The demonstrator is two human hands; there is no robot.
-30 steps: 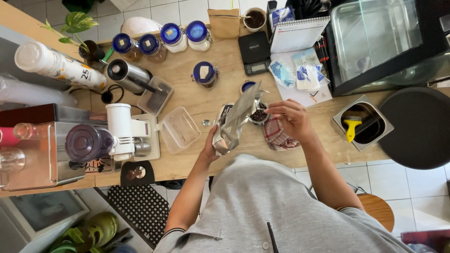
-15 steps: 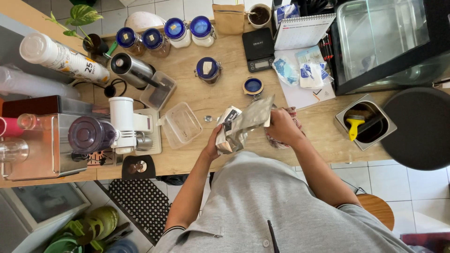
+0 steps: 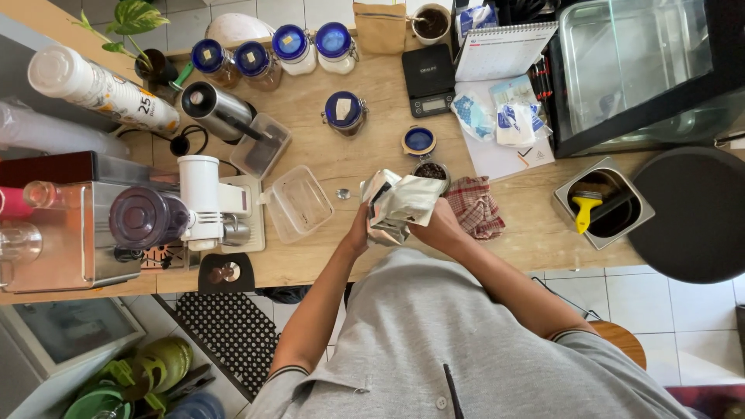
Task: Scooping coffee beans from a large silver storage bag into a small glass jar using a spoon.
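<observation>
1. Right now both hands meet over the front edge of the wooden table (image 3: 341, 155), holding a crumpled silver foil pouch (image 3: 400, 206) between them.
2. The left hand (image 3: 359, 231) grips the pouch's lower left side; its fingers are clenched on the foil.
3. The right hand (image 3: 442, 226) grasps the pouch from the right, fingers wrapped over its folded top part.
4. The pouch is held just above the table, tilted, with its upper end near a small open jar of dark coffee beans (image 3: 431, 171).
5. That jar's blue lid (image 3: 419, 140) lies just behind it on the table.
6. A red checked cloth (image 3: 476, 206) lies bunched just right of the right hand.
7. A clear empty plastic tub (image 3: 298, 203) sits left of the pouch, and a small metal spoon (image 3: 344, 193) lies between tub and pouch.
8. Further left stand a white grinder (image 3: 203, 198) and a steel machine (image 3: 70, 225).
9. At the back, a black digital scale (image 3: 429, 80) sits beside a spiral notepad (image 3: 503, 50), and four blue-lidded jars (image 3: 272, 50) line the rear edge.
10. To the right, a steel square bin (image 3: 601, 203) holds a yellow-handled brush (image 3: 583, 208).
</observation>
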